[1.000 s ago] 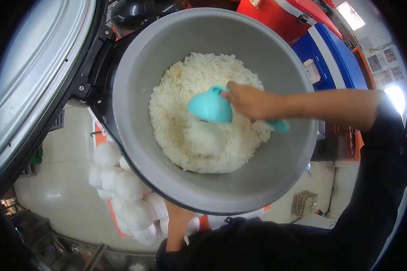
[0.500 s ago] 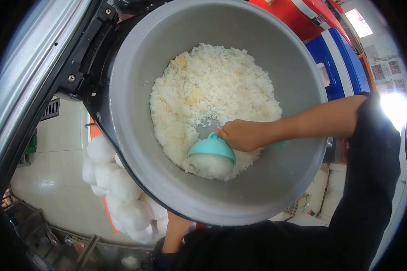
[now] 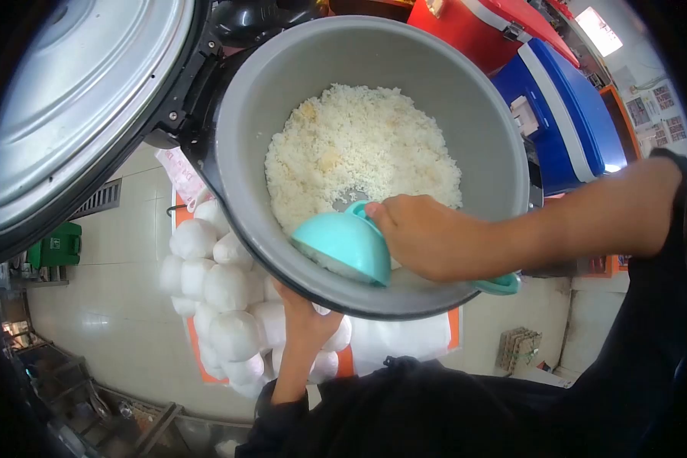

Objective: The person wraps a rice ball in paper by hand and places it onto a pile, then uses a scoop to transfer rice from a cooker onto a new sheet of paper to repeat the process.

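A large grey pot (image 3: 492,122) holds white rice (image 3: 366,137) with a few yellowish patches. My right hand (image 3: 427,233) is closed on the handle of a turquoise scoop (image 3: 347,240). Rice shows at the scoop's lower edge, and the scoop is tilted near the pot's front rim. Another turquoise piece (image 3: 500,285) shows at the rim, partly behind my right forearm. Below the pot, beside the white bundles, is my left hand (image 3: 309,313); its fingers are mostly hidden under the rim, and what they hold cannot be made out.
The open metal lid (image 3: 76,99) stands at the left. Many white rounded bundles (image 3: 233,332) lie on an orange-edged surface below the pot. Behind it are a red cooler (image 3: 473,34) and a blue cooler (image 3: 572,114). A green bin (image 3: 57,244) stands on the floor.
My right hand has lifted the scoop from the rice toward the front rim. The view has shifted, showing more of the lid and bundles; my left hand is more visible.
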`<action>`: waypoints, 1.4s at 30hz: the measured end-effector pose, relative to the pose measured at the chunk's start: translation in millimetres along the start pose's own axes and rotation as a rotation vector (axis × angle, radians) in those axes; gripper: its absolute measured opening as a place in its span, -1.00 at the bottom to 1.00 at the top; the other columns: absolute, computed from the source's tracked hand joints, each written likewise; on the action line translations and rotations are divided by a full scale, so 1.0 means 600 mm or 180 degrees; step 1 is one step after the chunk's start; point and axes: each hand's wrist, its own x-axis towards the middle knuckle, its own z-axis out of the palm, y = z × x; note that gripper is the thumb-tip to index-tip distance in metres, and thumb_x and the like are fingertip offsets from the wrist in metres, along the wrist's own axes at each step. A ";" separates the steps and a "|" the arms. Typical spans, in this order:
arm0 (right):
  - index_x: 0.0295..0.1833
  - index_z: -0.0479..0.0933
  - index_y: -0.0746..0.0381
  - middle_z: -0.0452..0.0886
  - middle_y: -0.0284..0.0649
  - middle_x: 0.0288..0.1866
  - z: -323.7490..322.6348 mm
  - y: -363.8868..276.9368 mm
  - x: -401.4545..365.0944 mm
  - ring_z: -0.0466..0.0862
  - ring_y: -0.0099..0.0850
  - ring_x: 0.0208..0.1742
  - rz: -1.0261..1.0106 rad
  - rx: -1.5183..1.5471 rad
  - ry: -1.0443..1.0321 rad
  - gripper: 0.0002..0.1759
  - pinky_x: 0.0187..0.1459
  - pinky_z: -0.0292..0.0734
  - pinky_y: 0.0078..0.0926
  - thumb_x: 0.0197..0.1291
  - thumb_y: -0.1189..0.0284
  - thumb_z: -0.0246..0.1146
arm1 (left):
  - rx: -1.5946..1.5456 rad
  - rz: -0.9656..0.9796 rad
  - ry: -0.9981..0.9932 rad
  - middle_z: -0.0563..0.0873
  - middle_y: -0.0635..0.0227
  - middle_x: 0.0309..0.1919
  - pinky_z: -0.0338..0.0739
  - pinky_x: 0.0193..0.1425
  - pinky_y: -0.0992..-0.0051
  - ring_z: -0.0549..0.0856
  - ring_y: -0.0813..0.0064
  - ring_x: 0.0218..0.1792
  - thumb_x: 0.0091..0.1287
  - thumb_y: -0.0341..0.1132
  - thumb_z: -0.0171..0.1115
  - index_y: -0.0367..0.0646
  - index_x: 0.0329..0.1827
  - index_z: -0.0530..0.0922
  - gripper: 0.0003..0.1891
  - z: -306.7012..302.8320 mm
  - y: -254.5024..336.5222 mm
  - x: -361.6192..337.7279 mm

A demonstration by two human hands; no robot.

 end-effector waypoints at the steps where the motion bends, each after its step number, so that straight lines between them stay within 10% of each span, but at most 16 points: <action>1: -0.14 0.41 0.56 0.52 0.16 -0.40 -0.006 0.001 -0.016 0.64 -0.07 -0.37 -0.0006 -0.0030 0.0021 -0.67 -0.39 0.53 -0.18 0.30 0.45 -0.07 | -0.0011 0.0027 0.0023 0.05 -0.14 0.27 0.18 0.29 0.11 0.20 -0.06 0.27 -0.13 -0.27 0.46 -0.25 0.39 -0.30 0.17 -0.002 0.009 0.001; 10: -0.25 0.46 0.49 0.55 0.18 -0.42 0.000 0.002 0.021 0.61 -0.03 -0.43 0.0324 0.0856 0.0135 -0.43 -0.39 0.54 -0.18 0.38 0.21 -0.29 | 0.0669 0.0440 0.0177 -0.22 -0.11 0.38 0.16 0.35 0.18 0.07 -0.03 0.38 -0.20 -0.34 0.53 -0.19 0.40 -0.48 0.33 -0.003 0.037 0.008; 18: -0.61 0.12 0.03 0.00 -0.53 -0.71 -0.030 0.122 0.122 0.04 -0.73 -0.73 0.0305 0.1686 -0.2792 -0.52 -0.72 -0.06 -0.72 0.33 0.03 -0.20 | -0.0270 0.0470 0.0471 -0.11 0.01 0.39 0.33 0.25 0.27 0.24 0.13 0.30 -0.34 -0.29 0.62 -0.15 0.43 -0.38 0.40 -0.003 0.055 0.014; 21: -0.65 0.16 0.03 0.06 -0.52 -0.71 -0.031 0.132 0.139 0.04 -0.70 -0.72 0.0581 0.1733 -0.2134 -0.57 -0.71 -0.04 -0.69 0.26 0.12 -0.16 | -0.0075 0.0490 0.0529 -0.04 0.03 0.38 0.35 0.24 0.30 0.29 0.15 0.27 -0.36 -0.30 0.62 -0.15 0.43 -0.36 0.40 -0.006 0.067 0.009; 24: -0.10 0.42 0.27 0.41 -0.20 -0.66 0.038 0.158 0.227 0.42 -0.41 -0.68 0.0266 0.0747 -0.0789 -0.63 -0.59 0.35 -0.38 0.22 0.22 -0.12 | -0.0002 0.0563 0.0621 0.00 0.05 0.36 0.35 0.25 0.30 0.30 0.16 0.28 -0.39 -0.31 0.63 -0.15 0.43 -0.34 0.40 -0.005 0.067 0.013; 25: 0.11 0.34 0.33 0.51 -0.07 -0.58 0.072 0.184 0.278 0.52 -0.29 -0.62 -0.1181 -0.0849 -0.0758 -0.53 -0.50 0.44 -0.26 0.20 0.25 -0.12 | -0.0101 0.0603 0.0642 0.02 0.05 0.36 0.35 0.25 0.30 0.29 0.17 0.28 -0.40 -0.32 0.63 -0.15 0.43 -0.33 0.40 -0.004 0.062 0.014; 26: -0.08 0.41 0.44 0.48 -0.05 -0.63 0.088 0.135 0.254 0.50 -0.29 -0.65 -0.0333 0.0686 -0.0456 -0.51 -0.49 0.44 -0.24 0.27 0.21 -0.19 | -0.0139 0.0652 0.0601 0.03 0.05 0.35 0.34 0.27 0.30 0.27 0.18 0.30 -0.40 -0.35 0.63 -0.16 0.43 -0.33 0.40 -0.004 0.055 0.017; 29: -0.30 0.44 0.55 0.46 -0.03 -0.67 0.057 0.046 0.193 0.49 -0.27 -0.67 0.0169 0.1063 -0.0586 -0.37 -0.50 0.44 -0.24 0.35 0.16 -0.29 | -0.0256 0.0715 0.0533 0.05 0.06 0.33 0.40 0.19 0.34 0.32 0.20 0.26 -0.40 -0.36 0.63 -0.16 0.42 -0.33 0.39 0.000 0.057 0.021; 33: -0.28 0.49 0.50 0.54 0.01 -0.62 0.032 0.031 0.086 0.57 -0.20 -0.63 0.0218 0.1004 -0.0561 -0.59 -0.42 0.48 -0.25 0.17 0.43 -0.21 | 0.0162 0.0498 0.0600 0.12 0.11 0.28 0.44 0.10 0.39 0.38 0.26 0.18 -0.41 -0.35 0.64 -0.14 0.42 -0.32 0.40 -0.003 0.073 0.017; 42: -0.40 0.42 0.39 0.44 -0.06 -0.64 0.027 0.035 0.063 0.42 -0.30 -0.74 0.0637 0.1542 -0.0493 -0.36 -0.65 0.37 -0.29 0.37 0.06 -0.31 | -0.0258 0.0467 0.0639 0.17 0.12 0.21 0.40 0.13 0.38 0.35 0.27 0.17 -0.44 -0.28 0.65 -0.12 0.42 -0.28 0.40 0.002 0.050 0.020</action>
